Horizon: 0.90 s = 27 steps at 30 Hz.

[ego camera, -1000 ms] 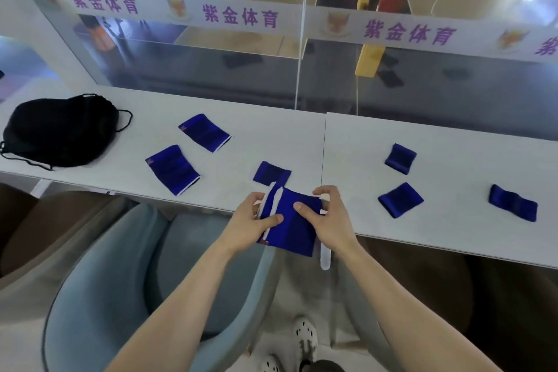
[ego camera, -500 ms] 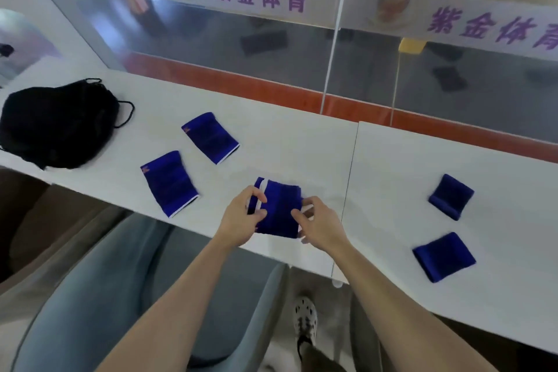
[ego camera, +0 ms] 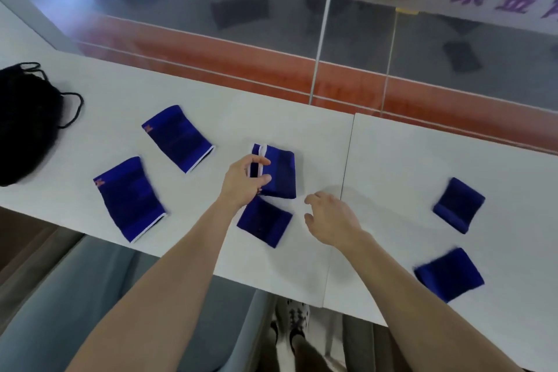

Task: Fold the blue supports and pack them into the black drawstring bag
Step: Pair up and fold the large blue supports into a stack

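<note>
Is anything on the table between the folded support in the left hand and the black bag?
Yes. The farther unfolded support and the nearer unfolded support lie flat between the folded support and the black bag; lifted over, the path looks free.

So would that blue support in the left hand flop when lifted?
Probably floppy: the blue support lies folded over on itself. Likely light, since the left hand just pinches its white-edged end. It looks like flat cloth, so it should not roll.

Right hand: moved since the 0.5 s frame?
Yes. The right hand has come off the folded support and shifted right, toward the table seam. The left hand alone grips it.
</note>
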### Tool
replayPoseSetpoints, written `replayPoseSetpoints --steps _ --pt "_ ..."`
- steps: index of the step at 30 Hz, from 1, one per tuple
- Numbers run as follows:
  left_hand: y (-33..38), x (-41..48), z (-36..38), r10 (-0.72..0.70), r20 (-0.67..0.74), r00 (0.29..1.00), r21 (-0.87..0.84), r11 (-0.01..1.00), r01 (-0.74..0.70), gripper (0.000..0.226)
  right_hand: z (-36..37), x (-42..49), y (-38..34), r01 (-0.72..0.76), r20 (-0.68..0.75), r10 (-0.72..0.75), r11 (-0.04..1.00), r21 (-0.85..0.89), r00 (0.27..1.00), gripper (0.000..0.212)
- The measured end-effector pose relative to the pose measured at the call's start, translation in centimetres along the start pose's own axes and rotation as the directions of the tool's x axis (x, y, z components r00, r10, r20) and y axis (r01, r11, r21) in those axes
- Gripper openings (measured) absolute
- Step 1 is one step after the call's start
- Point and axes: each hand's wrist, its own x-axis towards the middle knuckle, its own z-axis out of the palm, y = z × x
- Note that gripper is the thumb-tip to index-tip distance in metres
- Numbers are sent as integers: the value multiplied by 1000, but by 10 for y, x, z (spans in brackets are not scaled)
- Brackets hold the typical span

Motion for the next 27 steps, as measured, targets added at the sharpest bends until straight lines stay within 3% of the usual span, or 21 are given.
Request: replayPoseSetpoints --steps 2,3,5,7,9,11,22,27 --pt "0 18 2 26 52 998 136 990 -33 38 -1 5 2 2 -2 -2 1000 1 1000 36" --pt "-4 25 4 32 68 997 283 958 -50 43 -2 7 1 2 -6 -2 1000 6 1000 36" --pt "-13 32 7 132 52 990 641 755 -135 55 -3 9 1 -9 -18 10 1000 25 1000 36" --pt "-21 31 11 297 125 947 775 566 -280 52 -1 10 -1 -26 -25 28 998 49 999 36" --pt "-27 29 14 304 274 913 741 538 -401 44 0 11 -4 -30 -35 32 998 64 999 35" --pt "-34 29 15 265 334 905 709 561 -426 45 0 13 -7 -26 -37 29 997 77 999 35" --pt "-27 31 15 186 339 922 695 611 -379 44 0 13 -16 -9 -44 13 995 97 999 37" --pt "-27 22 10 259 241 935 792 504 -344 41 1 10 -22 4 -61 3 994 111 998 35"
